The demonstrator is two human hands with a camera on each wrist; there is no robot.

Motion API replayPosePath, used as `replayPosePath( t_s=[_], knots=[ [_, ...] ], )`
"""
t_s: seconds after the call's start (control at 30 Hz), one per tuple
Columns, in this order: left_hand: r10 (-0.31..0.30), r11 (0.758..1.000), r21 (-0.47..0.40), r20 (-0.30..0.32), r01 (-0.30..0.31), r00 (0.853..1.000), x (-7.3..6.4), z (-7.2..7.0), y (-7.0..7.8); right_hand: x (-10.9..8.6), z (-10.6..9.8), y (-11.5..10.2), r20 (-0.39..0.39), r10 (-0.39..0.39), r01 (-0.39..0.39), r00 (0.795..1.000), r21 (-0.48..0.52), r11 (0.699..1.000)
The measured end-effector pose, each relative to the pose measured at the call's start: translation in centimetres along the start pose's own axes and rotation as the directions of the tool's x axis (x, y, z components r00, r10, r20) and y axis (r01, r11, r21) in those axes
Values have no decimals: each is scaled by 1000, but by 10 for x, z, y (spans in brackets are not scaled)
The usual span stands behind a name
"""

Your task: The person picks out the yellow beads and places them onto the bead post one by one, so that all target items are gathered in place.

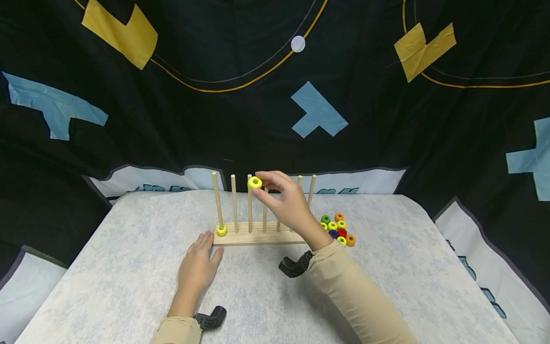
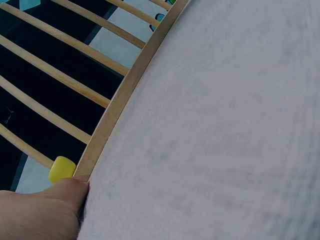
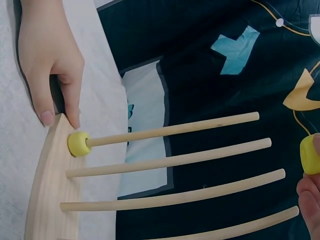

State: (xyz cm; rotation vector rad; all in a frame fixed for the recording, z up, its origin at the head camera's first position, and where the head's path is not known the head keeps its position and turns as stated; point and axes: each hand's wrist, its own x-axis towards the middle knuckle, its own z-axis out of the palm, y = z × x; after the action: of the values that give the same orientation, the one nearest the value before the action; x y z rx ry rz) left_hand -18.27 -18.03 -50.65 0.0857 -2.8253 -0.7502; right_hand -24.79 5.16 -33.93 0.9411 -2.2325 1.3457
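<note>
A wooden peg rack (image 1: 253,239) with several upright pegs lies across the table. One yellow bead (image 1: 221,231) sits at the foot of its leftmost peg. My left hand (image 1: 198,267) holds the rack's left end, with thumb and index finger on either side of the corner in the right wrist view. My right hand (image 1: 285,200) pinches another yellow bead (image 1: 255,183) between thumb and fingers, its hole showing. That bead is up near the peg tops and overlaps the third peg (image 1: 249,203) from the left in the head view. The right hand hides parts of the pegs on the right.
Loose beads in green, orange, yellow, red (image 1: 342,232) and blue lie grouped by the rack's right end, partly behind the right forearm. A black wrist device (image 1: 296,265) is on each arm. Behind the light table (image 1: 129,258) hangs a dark patterned cloth (image 1: 258,129).
</note>
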Motion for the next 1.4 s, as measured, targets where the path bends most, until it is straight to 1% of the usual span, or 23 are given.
replayPosePath(
  t_s=[0.23,0.33,0.47,0.67,0.77,0.87,1.07,1.2,1.4],
  knots=[
    [-5,1000,-4,6,5,1000,-1,0,0,14,3,0,-27,-1,1,1000,24,1000],
    [0,1000,0,-1,0,1000,-1,0,1,20,4,-1,-37,-2,3,999,5,1000],
    [2,1000,3,-4,-2,1000,-1,-1,1,29,5,-4,-33,-1,1,999,-16,1000],
    [-5,1000,-1,1,5,1000,0,0,0,45,9,-6,-5,1,-1,1000,-28,1000],
    [-7,1000,-3,0,7,1000,0,0,0,51,12,-7,17,16,-15,1000,-34,999],
    [-10,1000,-2,2,10,1000,0,0,0,55,16,-9,46,34,-32,998,-36,999],
    [-8,1000,-1,3,8,1000,0,0,0,61,25,-12,85,45,-41,995,-49,998],
    [-8,1000,-5,1,8,1000,0,0,0,64,32,-16,117,63,-55,991,-76,996],
    [-18,1000,-2,7,18,1000,1,0,-1,65,41,-23,150,87,-64,985,-154,986]
  ],
)
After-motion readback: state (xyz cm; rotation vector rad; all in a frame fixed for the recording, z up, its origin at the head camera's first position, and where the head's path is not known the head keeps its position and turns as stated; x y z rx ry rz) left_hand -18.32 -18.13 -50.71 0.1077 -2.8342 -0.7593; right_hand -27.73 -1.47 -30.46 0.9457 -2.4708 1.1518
